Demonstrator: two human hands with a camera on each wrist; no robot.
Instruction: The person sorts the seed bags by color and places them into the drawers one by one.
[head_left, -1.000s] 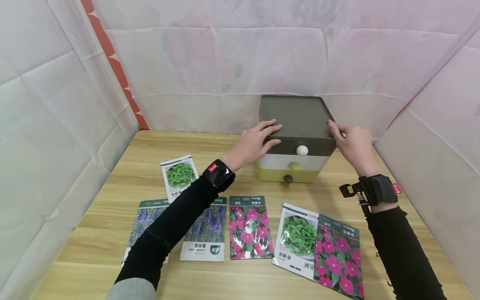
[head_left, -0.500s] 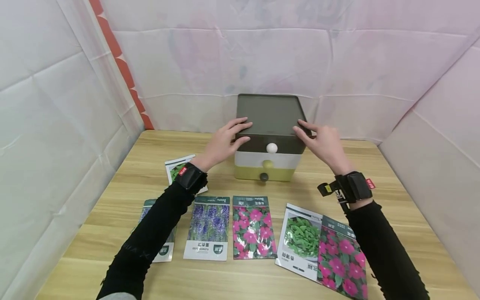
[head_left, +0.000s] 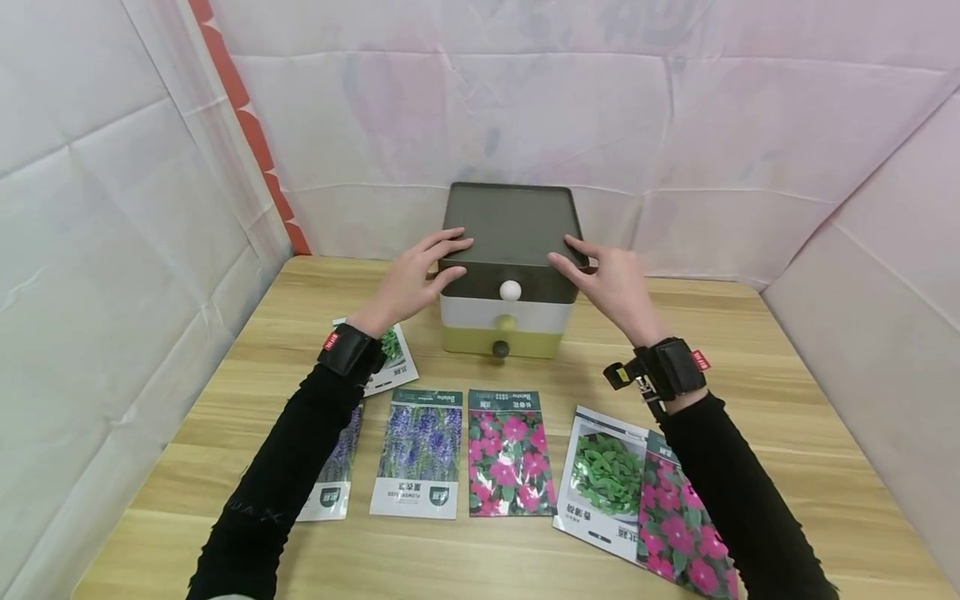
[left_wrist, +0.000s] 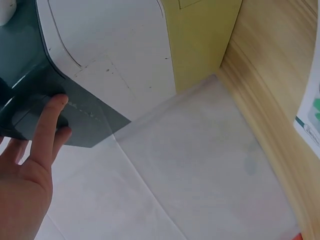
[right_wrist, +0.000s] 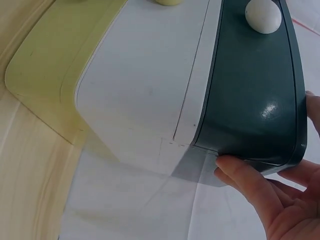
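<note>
A small three-tier drawer box [head_left: 510,221] stands at the back of the wooden table [head_left: 750,350]. Its tiers are dark green, white and yellow-green, and each has a round knob. My left hand [head_left: 442,260] holds its top left front corner, fingers on the lid and thumb on the side. My right hand [head_left: 564,257] holds the top right front corner the same way. In the left wrist view the left hand's thumb [left_wrist: 52,120] presses the dark tier [left_wrist: 30,75]. In the right wrist view the right hand's thumb [right_wrist: 245,177] lies under the dark tier's edge [right_wrist: 250,90].
Seed packets lie flat in front of the box: a green-leaf one [head_left: 393,360] under my left wrist, two lavender ones [head_left: 420,454], a pink-flower one [head_left: 512,454], then a green-leaf one [head_left: 606,475] and a pink one [head_left: 682,533] overlapping. White sheeting [head_left: 112,208] walls the table on three sides.
The drawer box has shifted left along the back of the table between my two hands, which kept their hold on its top corners. The seed packets have not moved.
</note>
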